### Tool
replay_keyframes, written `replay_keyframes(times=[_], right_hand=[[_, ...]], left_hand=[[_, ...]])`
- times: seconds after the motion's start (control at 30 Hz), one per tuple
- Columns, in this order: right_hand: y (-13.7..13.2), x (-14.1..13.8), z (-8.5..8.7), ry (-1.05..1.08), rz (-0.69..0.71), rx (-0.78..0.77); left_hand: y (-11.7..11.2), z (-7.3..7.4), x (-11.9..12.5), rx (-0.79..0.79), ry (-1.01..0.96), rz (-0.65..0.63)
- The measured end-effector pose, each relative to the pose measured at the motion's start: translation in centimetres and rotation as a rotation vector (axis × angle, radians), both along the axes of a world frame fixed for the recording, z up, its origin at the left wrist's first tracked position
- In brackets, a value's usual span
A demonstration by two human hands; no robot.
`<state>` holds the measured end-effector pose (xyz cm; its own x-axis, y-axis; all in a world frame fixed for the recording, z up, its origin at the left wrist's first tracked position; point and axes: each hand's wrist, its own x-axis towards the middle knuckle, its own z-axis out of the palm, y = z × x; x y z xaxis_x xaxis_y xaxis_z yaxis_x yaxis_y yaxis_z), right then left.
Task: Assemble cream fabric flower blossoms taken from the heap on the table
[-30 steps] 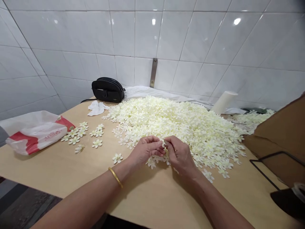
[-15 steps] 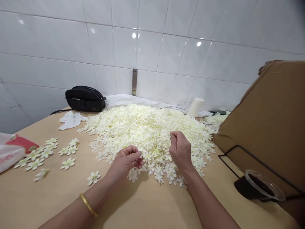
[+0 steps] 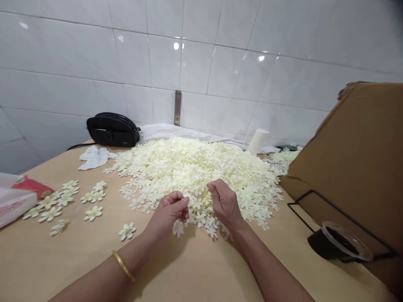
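A big heap of cream-white artificial flowers covers the middle of the table. At its front edge my left hand is closed, thumb pressed against curled fingers; what it pinches, if anything, is too small to make out. My right hand is also closed, a little to the right and over the front of the heap, its fingertips turned toward the left hand. Whatever lies in its pinch is hidden. Single flowers lie to the left of my left forearm, and a looser group of flowers is farther left.
A black pouch and a crumpled tissue sit at the back left. A white cone stands behind the heap. To the right are a cardboard box and a dark cup in a wire holder. A plastic bag lies left.
My right hand has moved left and slightly down, closer to my left hand. My left hand stays nearly in place, still closed. The view has shifted slightly.
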<state>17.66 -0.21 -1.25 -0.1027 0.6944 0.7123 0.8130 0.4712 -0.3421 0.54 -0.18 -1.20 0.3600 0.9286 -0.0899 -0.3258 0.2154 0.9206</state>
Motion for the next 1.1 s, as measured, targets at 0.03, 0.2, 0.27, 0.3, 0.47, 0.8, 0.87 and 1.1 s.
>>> replay_keyframes(times=[0.03,0.2,0.27,0.3,0.47,0.8,0.87,1.1], right_hand=[[-0.3,-0.8,-0.1,0.000,0.105,-0.029],[-1.3,-3.1,-0.3,0.031,0.380,-0.160],[-1.4,-3.5,-0.3,0.069,0.406,-0.187],[-1.5,-3.5,-0.3,0.089,0.409,-0.196],[-1.8,-3.6,0.0,0.155,0.375,-0.272],[-1.4,-2.7,0.0,-0.033,0.368,-0.223],[-1.5,-2.7,-0.1,-0.070,0.343,-0.209],[-1.9,-3.3,0.1,0.050,0.257,-0.289]], left_hand=[[0.0,-0.1,0.0,0.003,-0.002,0.004],[0.1,-0.2,0.0,-0.013,-0.035,-0.022],[0.1,-0.1,-0.1,-0.008,-0.032,-0.020],[0.0,0.0,-0.1,-0.002,-0.021,-0.018],[0.0,0.2,-0.2,0.009,0.012,-0.033],[-0.2,0.7,-0.5,0.087,0.166,-0.060],[-0.4,0.9,-0.5,0.117,0.188,-0.063],[-0.3,0.7,-0.4,0.078,0.099,-0.108]])
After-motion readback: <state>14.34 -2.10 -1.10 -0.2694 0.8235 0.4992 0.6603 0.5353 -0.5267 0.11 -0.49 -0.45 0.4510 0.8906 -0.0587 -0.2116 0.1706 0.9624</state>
